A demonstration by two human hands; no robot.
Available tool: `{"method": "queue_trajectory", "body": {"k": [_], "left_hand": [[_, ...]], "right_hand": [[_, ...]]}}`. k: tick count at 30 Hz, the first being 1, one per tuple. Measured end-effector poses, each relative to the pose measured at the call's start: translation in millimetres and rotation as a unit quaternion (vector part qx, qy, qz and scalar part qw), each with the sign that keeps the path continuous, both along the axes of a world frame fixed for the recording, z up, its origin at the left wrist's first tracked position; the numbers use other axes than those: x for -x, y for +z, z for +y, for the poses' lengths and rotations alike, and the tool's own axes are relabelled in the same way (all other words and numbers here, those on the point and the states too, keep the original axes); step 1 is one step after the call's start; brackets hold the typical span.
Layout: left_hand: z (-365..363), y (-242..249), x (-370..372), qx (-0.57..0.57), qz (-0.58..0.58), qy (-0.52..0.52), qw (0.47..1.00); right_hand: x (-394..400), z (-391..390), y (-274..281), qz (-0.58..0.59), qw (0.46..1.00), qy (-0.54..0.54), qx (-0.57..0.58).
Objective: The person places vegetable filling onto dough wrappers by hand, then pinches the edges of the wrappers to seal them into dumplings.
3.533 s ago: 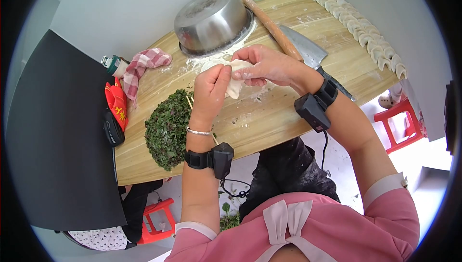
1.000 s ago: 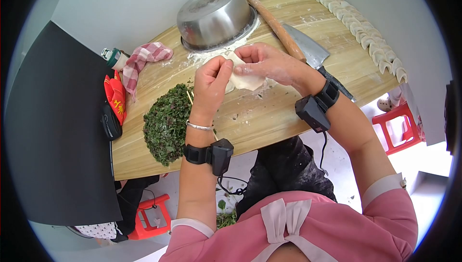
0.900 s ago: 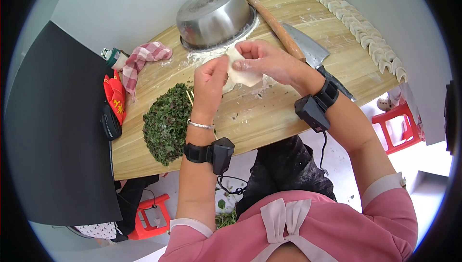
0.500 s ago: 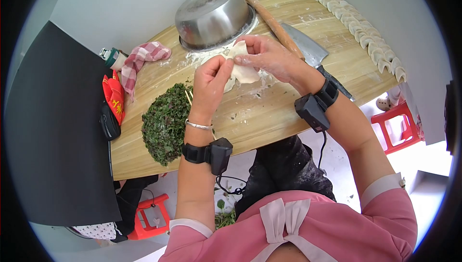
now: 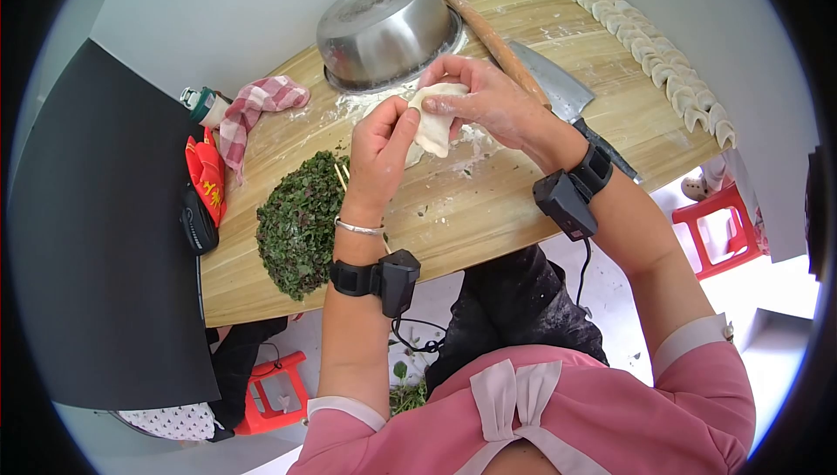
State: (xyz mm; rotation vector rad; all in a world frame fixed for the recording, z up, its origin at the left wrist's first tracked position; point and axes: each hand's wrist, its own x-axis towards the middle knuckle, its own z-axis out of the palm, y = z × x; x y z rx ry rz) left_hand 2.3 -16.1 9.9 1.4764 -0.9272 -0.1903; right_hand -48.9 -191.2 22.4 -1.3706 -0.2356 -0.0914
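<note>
A pale dough wrapper (image 5: 433, 133), folded over into a half-round shape, is held up between both hands above the floury table. My left hand (image 5: 381, 143) pinches its left edge between thumb and fingers. On the other side, my right hand (image 5: 479, 102) grips the upper right part, with the thumb pressed on the dough. Whether there is filling inside is hidden. Just left of my left wrist lies a mound of chopped dark green leaves (image 5: 299, 226), with thin sticks (image 5: 341, 177) beside it.
An upturned steel basin (image 5: 384, 34), a rolling pin (image 5: 497, 46) and a cleaver (image 5: 554, 82) lie beyond the hands. Rows of dumplings (image 5: 654, 52) line the far right edge. A checked cloth (image 5: 253, 109) lies left. Part of another person (image 5: 235, 370) shows lower left.
The dough has been folded over and looks more compact, its hanging part now narrower. My right fingers have shifted slightly around it.
</note>
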Motion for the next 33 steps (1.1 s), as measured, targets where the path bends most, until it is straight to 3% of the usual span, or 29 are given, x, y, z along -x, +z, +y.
{"method": "queue_trajectory", "body": {"k": [7,9,13,18,22,24,27,33], "left_hand": [[3,-2,-4,-0.034,-0.007,0.074,0.997],[7,3,-9,0.033,0.147,-0.008,0.989],[-2,12,9,0.004,0.108,0.032,0.994],[0,1,3,-0.024,-0.03,0.025,0.999],[1,-1,0,-0.033,-0.016,0.04,0.999],[3,0,-2,0.025,0.105,0.03,0.994],[2,1,-2,0.041,0.045,0.006,0.998],[-1,2,3,0.003,0.044,0.012,0.999]], "right_hand": [[-1,-4,-1,-0.003,0.999,0.037,0.001],[-2,-5,-1,-0.002,0.999,0.041,0.003],[-2,-5,-3,-0.001,0.999,0.041,-0.005],[0,-3,1,0.0,0.999,0.037,0.016],[-3,-4,-4,0.001,0.999,0.054,0.002],[-3,-5,-5,-0.004,0.999,0.046,-0.007],[-4,-5,-5,-0.006,0.999,0.022,-0.022],[-3,-4,-5,-0.004,1.0,0.002,-0.023]]}}
